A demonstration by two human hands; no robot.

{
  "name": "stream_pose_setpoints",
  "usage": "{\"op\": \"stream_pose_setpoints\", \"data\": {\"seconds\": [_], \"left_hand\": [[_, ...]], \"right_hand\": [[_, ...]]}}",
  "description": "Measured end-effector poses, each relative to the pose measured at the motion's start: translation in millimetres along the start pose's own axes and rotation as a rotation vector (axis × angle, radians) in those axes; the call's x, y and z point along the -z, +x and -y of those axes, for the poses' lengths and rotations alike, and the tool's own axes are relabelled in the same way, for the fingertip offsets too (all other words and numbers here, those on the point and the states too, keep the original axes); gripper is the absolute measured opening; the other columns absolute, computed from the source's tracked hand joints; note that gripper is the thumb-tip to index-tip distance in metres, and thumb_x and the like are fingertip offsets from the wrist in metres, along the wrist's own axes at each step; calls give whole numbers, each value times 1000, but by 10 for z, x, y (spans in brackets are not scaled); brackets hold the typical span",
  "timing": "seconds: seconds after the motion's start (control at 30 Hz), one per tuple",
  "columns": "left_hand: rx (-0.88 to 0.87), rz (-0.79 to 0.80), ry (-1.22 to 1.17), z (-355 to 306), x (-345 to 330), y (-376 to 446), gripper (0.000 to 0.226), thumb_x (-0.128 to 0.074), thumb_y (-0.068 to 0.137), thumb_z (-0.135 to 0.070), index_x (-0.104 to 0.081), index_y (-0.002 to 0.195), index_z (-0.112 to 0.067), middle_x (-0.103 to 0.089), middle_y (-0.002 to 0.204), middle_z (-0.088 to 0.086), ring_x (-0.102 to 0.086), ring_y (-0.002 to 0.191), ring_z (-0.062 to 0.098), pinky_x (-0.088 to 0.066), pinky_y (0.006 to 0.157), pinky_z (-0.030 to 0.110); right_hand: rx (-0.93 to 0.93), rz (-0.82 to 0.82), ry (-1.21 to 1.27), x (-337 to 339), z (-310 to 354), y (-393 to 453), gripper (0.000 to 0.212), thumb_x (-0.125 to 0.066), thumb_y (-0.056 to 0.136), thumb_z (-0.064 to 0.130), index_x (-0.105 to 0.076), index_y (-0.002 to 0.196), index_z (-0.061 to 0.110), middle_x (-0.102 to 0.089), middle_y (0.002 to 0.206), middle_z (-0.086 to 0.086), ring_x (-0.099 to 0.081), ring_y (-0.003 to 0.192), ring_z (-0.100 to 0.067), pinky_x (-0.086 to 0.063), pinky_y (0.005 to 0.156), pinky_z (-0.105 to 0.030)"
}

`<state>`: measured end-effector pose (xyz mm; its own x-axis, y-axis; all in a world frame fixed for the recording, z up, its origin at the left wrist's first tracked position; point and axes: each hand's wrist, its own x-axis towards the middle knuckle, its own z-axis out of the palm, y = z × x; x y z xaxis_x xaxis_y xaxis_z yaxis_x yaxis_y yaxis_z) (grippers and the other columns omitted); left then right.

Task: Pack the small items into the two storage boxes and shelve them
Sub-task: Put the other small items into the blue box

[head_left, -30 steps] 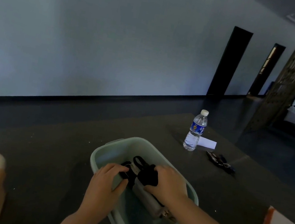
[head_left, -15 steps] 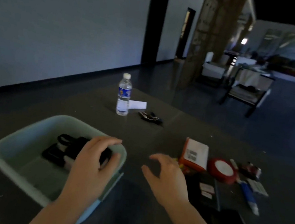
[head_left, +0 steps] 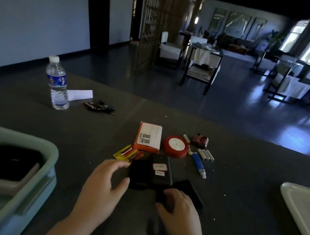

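A pale green storage box (head_left: 53, 155) sits at the near left with black and white items (head_left: 0, 163) inside. A white box (head_left: 301, 205) shows at the right edge. Small items lie between them: an orange carton (head_left: 148, 138), a red tape roll (head_left: 176, 146), a yellow battery pack (head_left: 128, 153), a blue tube (head_left: 198, 164), loose white batteries (head_left: 206, 154) and a black labelled box (head_left: 159, 169). My left hand (head_left: 104, 186) is spread open beside a black pouch (head_left: 138, 177). My right hand (head_left: 179, 208) curls over a black flat case (head_left: 191, 192).
A water bottle (head_left: 57, 83), a slip of paper (head_left: 79, 94) and a bunch of keys (head_left: 98, 107) lie at the far left of the dark table (head_left: 89, 128). A small red item (head_left: 199, 140) sits behind the batteries. Chairs and tables stand in the room beyond.
My view swung right from the green box to the pile of small items. Both hands left the box; the left now hovers by the black pouch and the right has closed on the black case.
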<state>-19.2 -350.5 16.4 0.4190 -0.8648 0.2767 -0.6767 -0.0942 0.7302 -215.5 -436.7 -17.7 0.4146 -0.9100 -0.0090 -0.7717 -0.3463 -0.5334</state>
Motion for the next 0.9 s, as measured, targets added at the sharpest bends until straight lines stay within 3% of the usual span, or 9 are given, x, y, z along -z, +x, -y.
{"op": "stream_pose_setpoints", "data": {"seconds": [0.1, 0.27, 0.47, 0.8, 0.9], "left_hand": [[94, 48, 46, 69, -226, 117, 42, -67, 84, -32, -51, 122, -39, -48, 118, -26, -44, 105, -11, -35, 82, 9], [149, 155, 112, 153, -606, 288, 55, -69, 83, -31, -46, 133, -35, -46, 136, -16, -41, 123, -1, -35, 98, 17], [180, 277, 228, 220, -925, 463, 79, -61, 84, -49, -22, 150, -29, -17, 157, -8, -15, 144, 13, -23, 114, 31], [143, 315, 346, 408, -907, 507, 69, -58, 89, -40, -23, 149, -34, -8, 159, -10, -8, 145, 14, -22, 115, 34], [170, 282, 314, 414, -868, 502, 65, -62, 86, -32, -31, 143, -36, -15, 156, -9, -16, 143, 15, -29, 113, 34]], "right_hand": [[-32, -36, 24, 50, -79, 92, 50, -64, 83, 46, -46, 130, 39, -52, 125, 20, -45, 118, -1, -42, 94, -20], [-50, -42, 39, -2, 3, 466, 70, -64, 82, 53, -31, 142, 34, -38, 144, 11, -34, 134, -11, -40, 102, -30], [-116, 2, 4, -187, 66, 925, 90, -67, 77, 59, -22, 148, 25, -32, 149, 3, -32, 137, -18, -38, 107, -35], [-60, -33, -28, -137, -215, 847, 70, -61, 83, 55, -32, 142, 32, -40, 143, 8, -35, 133, -12, -32, 109, -33], [-62, -67, -42, -24, -422, 673, 57, -58, 88, 50, -37, 139, 35, -41, 143, 10, -34, 133, -10, -34, 109, -32]]}}
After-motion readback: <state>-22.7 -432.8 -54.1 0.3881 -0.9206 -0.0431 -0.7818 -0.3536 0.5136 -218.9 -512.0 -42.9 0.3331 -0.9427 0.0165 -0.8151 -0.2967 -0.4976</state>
